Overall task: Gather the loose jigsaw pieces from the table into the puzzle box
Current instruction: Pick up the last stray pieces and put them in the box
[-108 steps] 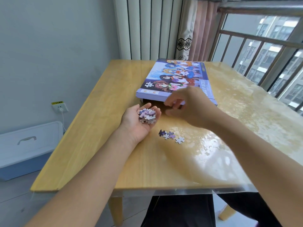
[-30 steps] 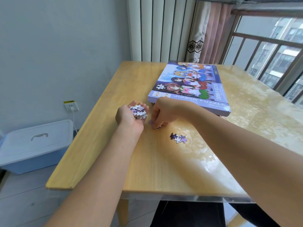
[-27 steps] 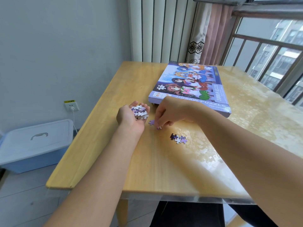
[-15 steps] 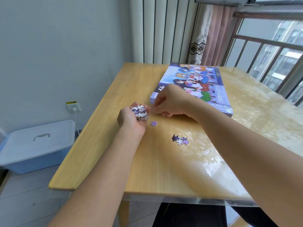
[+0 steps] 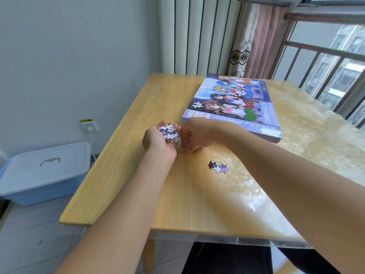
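At table centre, right hand (image 5: pixel 192 138) curls fingertips onto a single piece (image 5: pixel 185 149). Left hand (image 5: pixel 160 138), at its 9 o'clock, cups the pile (image 5: pixel 169 133). Joined cluster (image 5: pixel 218 167) at 4 o'clock; closed box (image 5: pixel 233 107) at 1 o'clock.

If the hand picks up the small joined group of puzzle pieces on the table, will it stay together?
Probably not all of it. The joined pieces look thin, flat and light, linked only by their tabs, so lifting one end may bend or separate them. They lie flat on the glossy table, so they may slide before a grip catches an edge.
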Demonstrator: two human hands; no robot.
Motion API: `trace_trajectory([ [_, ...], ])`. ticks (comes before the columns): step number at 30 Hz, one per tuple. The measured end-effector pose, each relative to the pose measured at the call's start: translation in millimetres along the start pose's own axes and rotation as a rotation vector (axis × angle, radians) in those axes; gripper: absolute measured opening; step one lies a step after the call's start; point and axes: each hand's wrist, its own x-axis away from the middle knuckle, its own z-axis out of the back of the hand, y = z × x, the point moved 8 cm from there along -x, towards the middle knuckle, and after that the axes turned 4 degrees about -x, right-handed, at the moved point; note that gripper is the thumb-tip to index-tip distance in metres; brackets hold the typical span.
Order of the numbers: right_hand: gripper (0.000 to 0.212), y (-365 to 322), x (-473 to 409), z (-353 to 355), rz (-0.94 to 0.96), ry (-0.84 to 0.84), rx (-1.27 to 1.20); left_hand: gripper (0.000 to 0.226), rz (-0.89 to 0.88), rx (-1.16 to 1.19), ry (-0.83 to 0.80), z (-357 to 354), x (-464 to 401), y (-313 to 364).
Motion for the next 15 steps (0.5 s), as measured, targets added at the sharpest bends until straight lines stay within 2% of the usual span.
trace_trajectory([
  [4,0.010,-1.6,4.2,-3.1,0.042,-0.021,0.028,0.030,-0.003,-0.008,0.012,2.3,-1.4,0.6],
  [9,0.021,2.7,10.4,-2.7,0.063,0.057,-0.047,0.032,0.009,0.001,0.020,3.5,-2.2,-1.7],
  [15,0.024,4.6,12.9,-3.1,0.051,0.005,-0.066,0.033,0.009,-0.002,0.015,3.3,-1.6,-2.8],
])
